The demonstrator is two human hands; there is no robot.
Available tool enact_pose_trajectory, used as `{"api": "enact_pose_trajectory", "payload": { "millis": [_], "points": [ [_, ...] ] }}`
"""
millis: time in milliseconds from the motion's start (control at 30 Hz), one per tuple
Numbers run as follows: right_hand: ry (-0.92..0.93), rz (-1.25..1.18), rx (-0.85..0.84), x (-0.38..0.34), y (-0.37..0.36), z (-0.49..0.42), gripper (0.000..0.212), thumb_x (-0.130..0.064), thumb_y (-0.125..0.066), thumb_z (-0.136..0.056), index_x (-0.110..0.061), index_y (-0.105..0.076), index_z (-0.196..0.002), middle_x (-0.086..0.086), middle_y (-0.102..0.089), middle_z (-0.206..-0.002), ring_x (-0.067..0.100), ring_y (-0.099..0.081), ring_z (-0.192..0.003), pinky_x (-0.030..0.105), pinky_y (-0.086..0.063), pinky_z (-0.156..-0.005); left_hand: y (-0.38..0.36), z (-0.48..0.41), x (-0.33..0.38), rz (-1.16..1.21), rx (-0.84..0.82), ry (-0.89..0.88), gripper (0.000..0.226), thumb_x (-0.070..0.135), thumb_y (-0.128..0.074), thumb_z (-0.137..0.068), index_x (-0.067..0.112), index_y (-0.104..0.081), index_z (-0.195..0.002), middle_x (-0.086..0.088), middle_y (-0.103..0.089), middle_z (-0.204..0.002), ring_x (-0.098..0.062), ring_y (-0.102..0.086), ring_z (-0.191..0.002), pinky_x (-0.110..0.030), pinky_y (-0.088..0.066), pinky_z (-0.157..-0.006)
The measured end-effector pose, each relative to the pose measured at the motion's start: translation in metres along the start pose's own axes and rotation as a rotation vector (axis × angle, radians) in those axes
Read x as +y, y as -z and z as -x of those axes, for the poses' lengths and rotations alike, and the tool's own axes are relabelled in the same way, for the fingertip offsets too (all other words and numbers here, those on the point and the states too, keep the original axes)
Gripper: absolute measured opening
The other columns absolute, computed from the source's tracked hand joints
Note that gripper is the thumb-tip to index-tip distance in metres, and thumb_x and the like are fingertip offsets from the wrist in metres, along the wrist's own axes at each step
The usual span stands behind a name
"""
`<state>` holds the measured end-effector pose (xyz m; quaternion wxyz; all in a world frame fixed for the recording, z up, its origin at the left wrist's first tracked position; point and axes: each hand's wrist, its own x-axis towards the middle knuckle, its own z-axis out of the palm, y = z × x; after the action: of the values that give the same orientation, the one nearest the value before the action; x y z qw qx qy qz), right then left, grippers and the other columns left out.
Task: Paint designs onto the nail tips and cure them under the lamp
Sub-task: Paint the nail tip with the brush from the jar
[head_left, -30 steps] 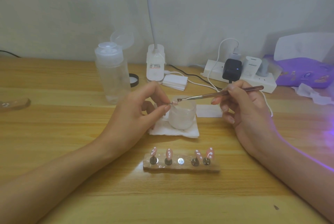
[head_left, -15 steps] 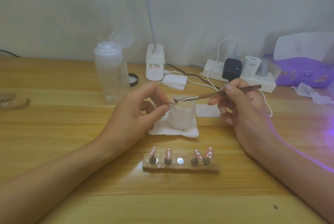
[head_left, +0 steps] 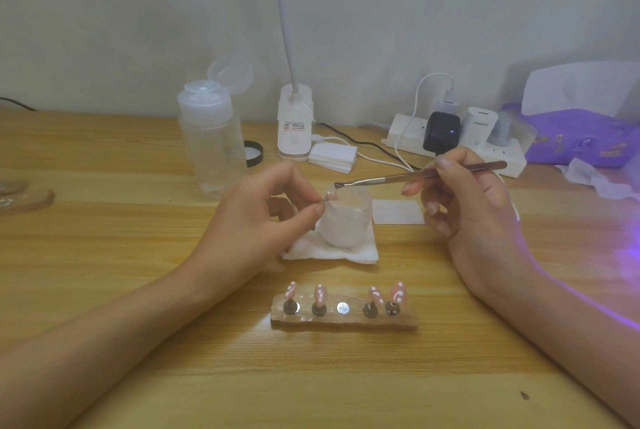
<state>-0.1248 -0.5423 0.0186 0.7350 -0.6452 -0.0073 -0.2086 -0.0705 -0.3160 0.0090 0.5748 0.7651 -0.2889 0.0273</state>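
On the table, a holder lay nearest the person, with four tips standing on it. Behind it, a cup sat on a napkin, with a card just to the right. The left hand, left of the cup, pinched a fifth tip over the rim. From the right, the right hand held a brush that reached near it. Along the back stood a bottle, lid, lamp base, box, power strip and pack, from left to right.
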Motion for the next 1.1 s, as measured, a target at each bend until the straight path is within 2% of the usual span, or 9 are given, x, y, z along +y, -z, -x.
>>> {"api": "enact_pose_trajectory", "payload": {
  "millis": [100, 233, 300, 433, 600, 700, 800, 967, 1100],
  "points": [
    [0.022, 0.042, -0.043, -0.0006, -0.0025, 0.0014, 0.016, -0.026, -0.052, -0.094, -0.018, -0.050, -0.081, 0.004, -0.072, -0.072, 0.008, -0.045, -0.052, 0.016, -0.032, -0.041, -0.0001, -0.0003, -0.0002, -0.010, -0.010, 0.012, 0.016, 0.011, -0.074, -0.086, 0.021, -0.063, -0.079, 0.005, -0.066, -0.073, -0.020, -0.059, -0.053, -0.022, -0.045, -0.046],
    [-0.023, 0.029, 0.039, 0.0012, -0.0004, 0.0002, 0.022, -0.015, -0.050, -0.100, -0.018, -0.050, -0.078, 0.007, -0.070, -0.068, 0.008, -0.043, -0.050, 0.017, -0.030, -0.039, 0.0011, 0.0001, 0.0019, -0.025, -0.032, -0.017, 0.014, 0.016, -0.072, -0.088, 0.025, -0.064, -0.081, 0.004, -0.064, -0.081, -0.011, -0.055, -0.053, -0.022, -0.047, -0.050],
    [-0.010, -0.009, 0.038, 0.0003, 0.0002, 0.0002, 0.022, -0.017, -0.051, -0.099, -0.020, -0.050, -0.078, 0.006, -0.070, -0.069, 0.008, -0.043, -0.050, 0.016, -0.031, -0.040, 0.0013, 0.0001, 0.0027, -0.058, -0.031, -0.025, 0.014, 0.018, -0.071, -0.088, 0.027, -0.063, -0.082, 0.008, -0.064, -0.087, -0.009, -0.053, -0.052, -0.020, -0.047, -0.051],
    [0.036, 0.000, -0.040, -0.0016, -0.0021, 0.0020, 0.016, -0.025, -0.052, -0.094, -0.020, -0.050, -0.079, 0.005, -0.071, -0.071, 0.008, -0.043, -0.051, 0.016, -0.032, -0.041, 0.0003, 0.0011, 0.0027, -0.039, -0.035, -0.004, 0.016, 0.015, -0.071, -0.089, 0.026, -0.063, -0.081, 0.013, -0.066, -0.091, -0.009, -0.049, -0.045, -0.019, -0.040, -0.045],
    [-0.014, 0.043, 0.027, 0.0011, 0.0001, 0.0002, 0.022, -0.015, -0.050, -0.100, -0.019, -0.049, -0.078, 0.006, -0.069, -0.069, 0.008, -0.042, -0.050, 0.016, -0.029, -0.039, 0.0018, 0.0022, 0.0021, -0.024, -0.019, 0.014, 0.015, 0.018, -0.072, -0.089, 0.024, -0.062, -0.078, 0.010, -0.069, -0.088, -0.008, -0.047, -0.045, -0.015, -0.037, -0.044],
    [-0.003, -0.021, 0.003, 0.0006, 0.0004, -0.0007, 0.016, -0.024, -0.052, -0.094, -0.018, -0.048, -0.080, 0.005, -0.070, -0.071, 0.007, -0.042, -0.050, 0.016, -0.030, -0.040, 0.0015, 0.0027, 0.0030, -0.031, -0.017, 0.009, 0.013, 0.019, -0.074, -0.088, 0.021, -0.064, -0.079, 0.010, -0.069, -0.087, -0.009, -0.049, -0.048, -0.014, -0.038, -0.046],
    [0.023, 0.041, -0.038, 0.0011, -0.0010, 0.0005, 0.015, -0.027, -0.052, -0.093, -0.018, -0.049, -0.082, 0.005, -0.072, -0.073, 0.007, -0.043, -0.050, 0.016, -0.031, -0.040, 0.0017, 0.0029, 0.0031, -0.022, -0.016, 0.026, 0.013, 0.021, -0.075, -0.086, 0.020, -0.065, -0.079, 0.011, -0.069, -0.085, -0.007, -0.048, -0.047, -0.014, -0.038, -0.045],
    [-0.023, 0.023, 0.016, 0.0012, 0.0010, -0.0005, 0.013, -0.026, -0.054, -0.089, -0.019, -0.051, -0.078, 0.007, -0.070, -0.070, 0.008, -0.041, -0.049, 0.017, -0.029, -0.039, 0.0018, 0.0024, 0.0049, 0.005, -0.016, 0.046, 0.015, 0.032, -0.076, -0.080, 0.021, -0.066, -0.078, 0.010, -0.071, -0.083, -0.010, -0.050, -0.049, -0.013, -0.039, -0.047],
    [0.012, 0.014, -0.022, -0.0004, -0.0002, 0.0007, 0.016, -0.024, -0.052, -0.095, -0.018, -0.049, -0.081, 0.005, -0.072, -0.073, 0.007, -0.042, -0.050, 0.016, -0.030, -0.040, 0.0019, 0.0023, 0.0063, 0.025, -0.025, 0.050, 0.021, 0.041, -0.074, -0.075, 0.021, -0.066, -0.078, 0.008, -0.071, -0.082, -0.011, -0.049, -0.049, -0.014, -0.039, -0.047]
  ]
}}
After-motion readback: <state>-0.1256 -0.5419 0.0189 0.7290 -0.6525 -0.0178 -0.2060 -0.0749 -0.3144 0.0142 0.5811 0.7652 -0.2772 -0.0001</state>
